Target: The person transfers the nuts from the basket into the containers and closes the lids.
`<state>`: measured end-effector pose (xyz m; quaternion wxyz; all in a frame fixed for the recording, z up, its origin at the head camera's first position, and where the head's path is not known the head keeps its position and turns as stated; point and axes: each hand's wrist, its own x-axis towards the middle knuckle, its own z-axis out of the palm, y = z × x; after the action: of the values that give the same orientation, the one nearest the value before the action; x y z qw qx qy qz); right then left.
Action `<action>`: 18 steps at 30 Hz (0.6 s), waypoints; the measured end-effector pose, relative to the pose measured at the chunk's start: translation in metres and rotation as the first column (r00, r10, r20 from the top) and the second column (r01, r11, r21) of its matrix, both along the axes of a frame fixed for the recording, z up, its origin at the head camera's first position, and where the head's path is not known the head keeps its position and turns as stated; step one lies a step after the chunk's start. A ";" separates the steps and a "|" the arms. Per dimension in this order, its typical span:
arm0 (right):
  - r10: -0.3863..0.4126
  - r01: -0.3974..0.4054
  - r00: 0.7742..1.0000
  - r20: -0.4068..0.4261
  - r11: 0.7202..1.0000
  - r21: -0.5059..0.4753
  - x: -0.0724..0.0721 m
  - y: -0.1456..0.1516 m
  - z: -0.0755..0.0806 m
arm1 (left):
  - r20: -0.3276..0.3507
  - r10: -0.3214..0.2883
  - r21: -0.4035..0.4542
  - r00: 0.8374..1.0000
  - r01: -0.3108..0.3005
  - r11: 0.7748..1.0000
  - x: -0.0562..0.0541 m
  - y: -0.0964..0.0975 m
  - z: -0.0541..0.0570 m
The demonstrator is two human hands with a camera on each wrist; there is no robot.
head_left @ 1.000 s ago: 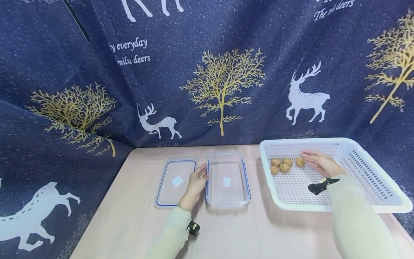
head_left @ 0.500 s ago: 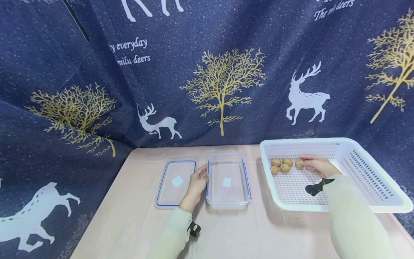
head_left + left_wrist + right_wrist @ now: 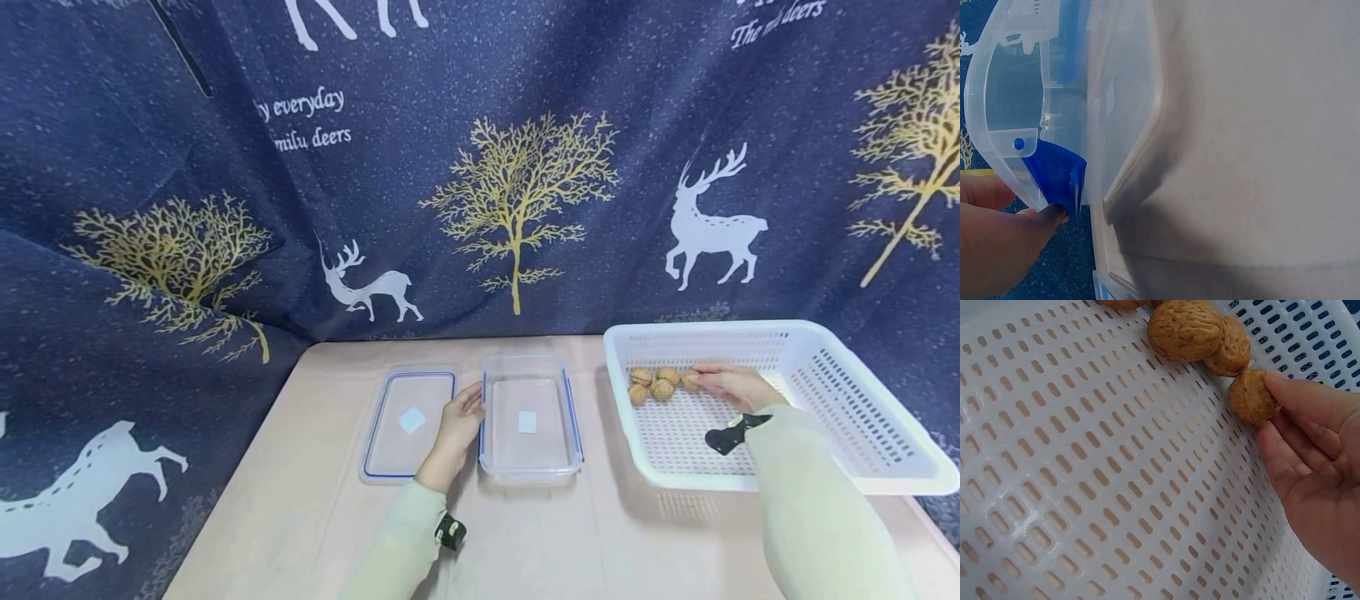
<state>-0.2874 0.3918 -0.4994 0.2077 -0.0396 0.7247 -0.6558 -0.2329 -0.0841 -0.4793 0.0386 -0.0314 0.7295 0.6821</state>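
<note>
On the desk (image 3: 300, 517), as the head view has it, a clear container (image 3: 529, 472) stands between its likely lid (image 3: 397, 450) and a white basket (image 3: 693, 482). With the lid lying flat to one side, the container's mouth is uncovered. The left hand (image 3: 456, 429) sits at the container's left side, probably to steady so light a box. The right hand (image 3: 738, 387) reaches over the basket's near rim and has its fingers on a walnut (image 3: 689, 382); four other walnuts (image 3: 662, 389) cluster to the left of it, kept from rolling off by the basket walls.

From the left wrist, the container's edge runs between thumb and finger, the thumb tip against a blue latch (image 3: 1057, 178). That hold looks light, more a guard against sliding than a lift; how hard it presses I cannot tell.

From the right wrist, thumb and fingertips are clamped on the walnut from opposite sides, a pinch that suits something small, round and ridged. Its outermost place in the cluster leaves room for the fingers. Whether it bears on the perforated basket floor or is just clear of it is uncertain.
</note>
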 end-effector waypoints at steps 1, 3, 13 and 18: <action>-0.004 0.003 1.000 0.004 1.000 0.013 0.001 -0.001 0.002 | -0.001 0.000 -0.002 1.000 0.000 1.000 0.000 0.000 0.000; -0.035 0.033 0.999 0.020 0.994 0.105 0.007 -0.008 0.012 | 0.005 -0.001 -0.003 1.000 0.001 1.000 0.001 0.001 0.000; 0.019 -0.022 0.999 0.028 0.990 0.143 0.009 -0.012 0.020 | 0.007 -0.014 -0.008 1.000 0.015 1.000 -0.001 -0.001 -0.004; -0.012 0.016 0.999 -0.030 0.992 0.127 0.011 -0.014 0.025 | 0.005 -0.002 -0.010 1.000 0.002 1.000 0.000 0.000 -0.003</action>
<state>-0.2759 0.3783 -0.4748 0.1947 -0.0308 0.7681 -0.6092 -0.2329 -0.0846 -0.4821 0.0407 -0.0325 0.7329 0.6783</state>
